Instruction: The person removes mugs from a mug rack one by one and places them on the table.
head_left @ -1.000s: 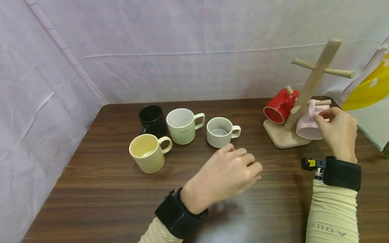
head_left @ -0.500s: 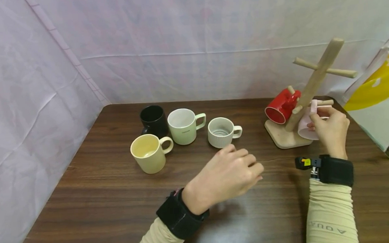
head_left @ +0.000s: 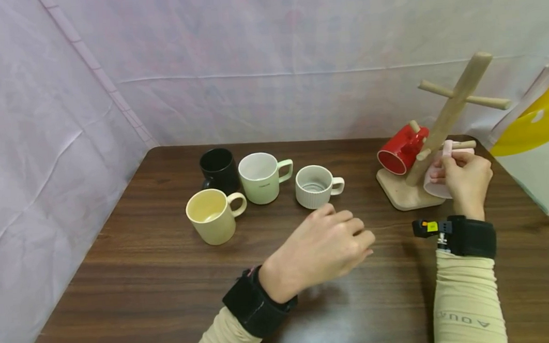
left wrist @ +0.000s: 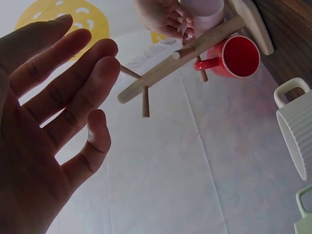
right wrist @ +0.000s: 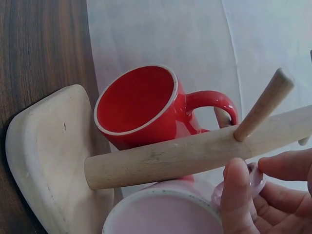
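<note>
At the right, a wooden mug tree [head_left: 462, 86] bears a red mug [head_left: 400, 148] on a lower peg. Beside its post is a pink mug [head_left: 436, 188], tilted, with its mouth toward the base. My right hand [head_left: 471, 179] pinches this mug's handle between thumb and fingers, as the right wrist view shows; part of the mug is hidden behind the hand. Over the middle of the table hovers my left hand [head_left: 322, 246], holding nothing. Its fingers are loosely bent in the left wrist view. A small ribbed white mug [head_left: 313, 187] stands just beyond it.
Left of the ribbed mug stand a pale green mug [head_left: 261, 180], a black mug [head_left: 219, 170] and a yellow mug [head_left: 212, 219] on the brown table [head_left: 136, 282]. A white cloth [head_left: 249, 48] hangs behind the table. Two upper pegs of the mug tree hold no mugs.
My right hand has shifted slightly left relative to the rack, closer in around the pink mug's handle. My left hand keeps its place; the whole head view has drifted slightly.
</note>
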The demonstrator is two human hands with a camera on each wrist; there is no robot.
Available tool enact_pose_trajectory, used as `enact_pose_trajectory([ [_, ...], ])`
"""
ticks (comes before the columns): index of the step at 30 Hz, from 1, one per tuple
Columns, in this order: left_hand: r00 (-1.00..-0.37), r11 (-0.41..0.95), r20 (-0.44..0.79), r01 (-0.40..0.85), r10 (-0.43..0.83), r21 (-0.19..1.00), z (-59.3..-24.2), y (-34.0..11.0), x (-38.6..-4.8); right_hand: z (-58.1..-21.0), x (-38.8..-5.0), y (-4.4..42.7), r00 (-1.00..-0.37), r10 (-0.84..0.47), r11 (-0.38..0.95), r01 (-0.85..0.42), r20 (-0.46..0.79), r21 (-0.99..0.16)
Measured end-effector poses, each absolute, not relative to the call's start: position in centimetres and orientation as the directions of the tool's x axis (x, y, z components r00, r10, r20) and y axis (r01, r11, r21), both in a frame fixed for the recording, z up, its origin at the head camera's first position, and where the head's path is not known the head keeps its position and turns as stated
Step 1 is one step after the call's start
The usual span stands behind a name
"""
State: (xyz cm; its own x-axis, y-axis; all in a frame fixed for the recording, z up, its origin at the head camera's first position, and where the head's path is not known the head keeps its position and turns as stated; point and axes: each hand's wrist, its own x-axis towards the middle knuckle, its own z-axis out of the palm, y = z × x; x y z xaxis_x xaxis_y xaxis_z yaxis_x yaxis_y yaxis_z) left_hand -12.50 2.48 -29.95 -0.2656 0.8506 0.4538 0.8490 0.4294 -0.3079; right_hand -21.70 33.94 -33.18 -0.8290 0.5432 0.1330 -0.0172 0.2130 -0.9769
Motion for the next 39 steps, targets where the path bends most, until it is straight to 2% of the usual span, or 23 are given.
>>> enact_pose_trajectory([
  [7, -0.261, 0.43, 0.463, 0.848, 0.847, -0.309, -30.01, 2.73, -12.53, -33.2, -21.99, 34.0, -0.814, 0.568, 0.3, 0.061, 0.127, -0.952],
  [11, -0.269, 0.433, 0.452, 0.846, 0.85, -0.311, -30.1, 2.69, -12.59, -33.49, -22.28, 33.75, -0.768, 0.596, 0.466, 0.093, 0.235, -0.88],
  [14, -0.276, 0.435, 0.443, 0.846, 0.853, -0.31, -30.05, 2.61, -12.6, -33.69, -22.44, 33.61, -0.737, 0.615, 0.52, 0.111, 0.281, -0.847],
  [22, -0.285, 0.435, 0.433, 0.849, 0.855, -0.299, -29.91, 2.51, -12.62, -33.92, -22.45, 33.84, -0.68, 0.675, 0.445, 0.068, 0.284, -0.893],
  [29, -0.284, 0.431, 0.429, 0.852, 0.857, -0.296, -29.84, 2.53, -12.6, -33.63, -22.14, 34.52, -0.656, 0.727, 0.224, -0.053, 0.203, -0.973],
  [34, -0.285, 0.429, 0.433, 0.858, 0.855, -0.283, -29.82, 2.5, -12.62, -33.46, -21.92, 34.44, -0.647, 0.735, 0.184, -0.096, 0.202, -0.978],
  [39, -0.28, 0.428, 0.442, 0.859, 0.852, -0.281, -29.74, 2.44, -12.6, -33.42, -21.79, 34.43, -0.635, 0.754, 0.068, -0.183, 0.17, -0.981],
])
